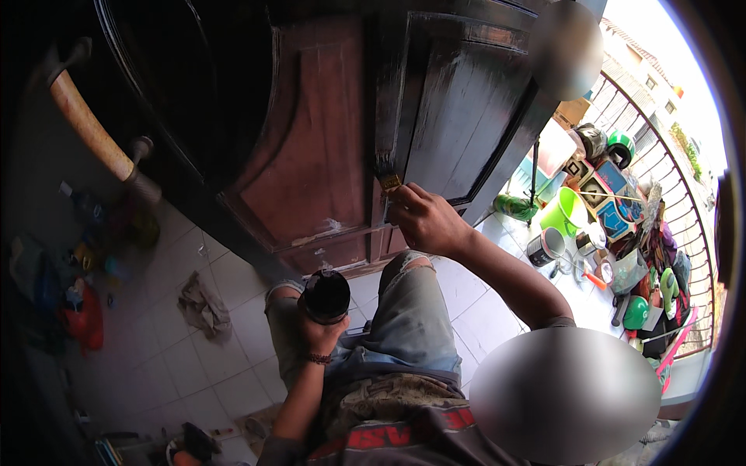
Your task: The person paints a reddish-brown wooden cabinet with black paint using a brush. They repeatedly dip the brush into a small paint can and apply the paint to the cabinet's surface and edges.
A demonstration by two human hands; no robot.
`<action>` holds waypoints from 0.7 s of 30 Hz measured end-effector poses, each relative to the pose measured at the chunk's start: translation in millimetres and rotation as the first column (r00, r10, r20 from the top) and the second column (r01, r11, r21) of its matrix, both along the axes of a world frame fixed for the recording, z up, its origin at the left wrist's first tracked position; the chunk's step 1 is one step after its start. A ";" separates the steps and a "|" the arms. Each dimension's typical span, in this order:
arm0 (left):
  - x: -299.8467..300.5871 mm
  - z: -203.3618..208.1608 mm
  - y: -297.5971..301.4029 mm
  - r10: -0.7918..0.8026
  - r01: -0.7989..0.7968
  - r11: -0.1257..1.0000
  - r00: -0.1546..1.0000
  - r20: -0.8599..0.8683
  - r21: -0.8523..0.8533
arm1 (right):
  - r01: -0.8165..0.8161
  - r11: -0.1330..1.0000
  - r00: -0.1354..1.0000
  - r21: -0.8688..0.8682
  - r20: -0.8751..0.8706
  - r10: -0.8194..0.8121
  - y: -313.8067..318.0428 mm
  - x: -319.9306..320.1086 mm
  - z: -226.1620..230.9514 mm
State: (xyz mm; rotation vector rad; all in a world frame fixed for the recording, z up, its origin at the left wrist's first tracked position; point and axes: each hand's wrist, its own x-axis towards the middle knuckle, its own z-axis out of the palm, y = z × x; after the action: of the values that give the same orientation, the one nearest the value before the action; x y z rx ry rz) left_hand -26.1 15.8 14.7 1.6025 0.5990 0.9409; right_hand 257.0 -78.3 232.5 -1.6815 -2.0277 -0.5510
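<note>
My right hand point(426, 220) grips a small paintbrush point(388, 175) whose bristles touch a wooden door point(311, 147). The door's right panels are coated glossy black point(458, 101); the panel left of the brush is still reddish brown. My left hand point(317, 335), with a beaded band on the wrist, holds a dark round container point(326, 296) upright over my knee. I am crouched in torn light jeans close to the door's lower edge.
A crumpled rag point(203, 305) lies on the white tiled floor at left. A wooden door handle point(92, 124) juts out at upper left. At right stand an open tin point(543, 247), a green bucket point(571, 210), helmets and boxes by a railing point(684, 194).
</note>
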 end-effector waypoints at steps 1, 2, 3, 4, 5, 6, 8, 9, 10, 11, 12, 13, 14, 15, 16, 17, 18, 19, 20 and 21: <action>0.0 1.4 0.6 0.003 -0.003 1.000 1.000 -0.003 0.001 | -0.029 0.999 1.000 0.020 -0.002 0.029 2.4 0.0 8.3; -0.2 2.9 1.9 0.004 -0.004 1.000 1.000 -0.007 0.004 | -0.056 0.998 0.998 0.039 -0.003 0.056 6.0 4.3 26.2; -0.8 5.0 2.1 -0.011 0.010 0.999 1.000 -0.015 -0.035 | -0.083 0.995 0.997 0.055 -0.005 0.083 9.5 8.1 48.9; -3.6 3.5 2.4 -0.011 0.010 0.998 1.000 -0.022 -0.055 | -0.066 0.996 0.994 0.064 -0.081 0.072 17.2 15.7 81.0; -4.7 1.6 1.7 -0.020 0.018 0.997 0.999 -0.027 -0.081 | -0.041 0.997 0.986 0.066 -0.156 0.051 22.9 24.0 114.5; -4.6 -5.3 3.9 -0.024 0.022 0.996 0.999 -0.028 -0.090 | -0.026 0.997 0.989 0.072 -0.146 0.036 26.0 30.2 139.7; -1.2 -8.6 5.1 -0.026 0.024 0.995 0.999 -0.021 -0.096 | -0.019 0.987 0.998 0.157 -0.055 0.028 22.5 33.6 165.6; -0.6 -8.5 3.2 -0.020 0.018 0.995 1.000 -0.017 -0.097 | -0.038 0.973 0.999 0.230 0.024 0.033 19.3 34.2 170.8; -0.8 -11.2 2.8 -0.017 0.015 0.995 1.000 -0.017 -0.096 | -0.064 0.952 0.994 0.300 0.103 0.034 17.2 33.6 176.5; -0.7 -13.8 2.5 -0.012 0.010 0.996 1.000 -0.017 -0.094 | -0.095 0.898 0.989 0.430 0.141 0.037 15.0 29.6 184.3; -2.6 -17.0 5.1 -0.007 0.005 0.996 1.000 -0.025 -0.088 | -0.132 0.824 0.984 0.552 0.175 0.040 12.9 23.4 190.9; -4.3 -20.4 6.9 0.003 -0.006 0.997 0.999 -0.036 -0.078 | -0.147 0.797 0.983 0.586 0.176 0.053 14.5 20.2 188.5; -5.5 -23.9 8.5 0.016 -0.019 0.998 0.999 -0.044 -0.068 | -0.165 0.769 0.981 0.618 0.180 0.067 16.5 16.8 186.7; -5.2 -22.0 8.9 0.022 -0.026 0.998 0.998 -0.057 -0.058 | -0.177 0.741 0.980 0.647 0.184 0.073 16.9 13.6 184.9; -2.9 -20.0 8.6 0.015 -0.018 0.998 0.998 -0.053 -0.067 | -0.136 0.774 0.982 0.618 0.185 0.025 18.7 23.2 169.6; -1.8 -18.0 8.4 0.008 -0.012 0.997 0.999 -0.052 -0.076 | -0.094 0.804 0.982 0.587 0.188 -0.023 21.2 32.1 151.7; -0.1 -16.4 7.6 -0.004 0.000 0.994 0.999 -0.037 -0.105 | -0.070 0.884 0.987 0.463 0.163 -0.008 22.9 37.5 127.9; 3.1 -16.1 7.2 -0.017 0.014 0.994 0.999 -0.031 -0.111 | -0.026 0.920 0.989 0.390 0.142 -0.033 24.4 40.2 99.6; 4.0 -15.4 8.0 -0.018 0.015 0.993 0.999 -0.026 -0.114 | -0.049 0.925 0.990 0.378 0.143 -0.005 24.4 34.3 79.4; 2.9 -16.0 8.4 -0.010 0.007 0.995 0.999 -0.034 -0.097 | -0.038 0.960 0.995 0.277 0.095 0.012 17.3 25.4 69.1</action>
State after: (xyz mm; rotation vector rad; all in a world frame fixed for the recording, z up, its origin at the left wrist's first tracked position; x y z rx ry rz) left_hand -23.2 24.3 -1.3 1.5361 0.6518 0.8665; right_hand 282.5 -61.1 301.6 -1.4849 -1.9251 -0.8767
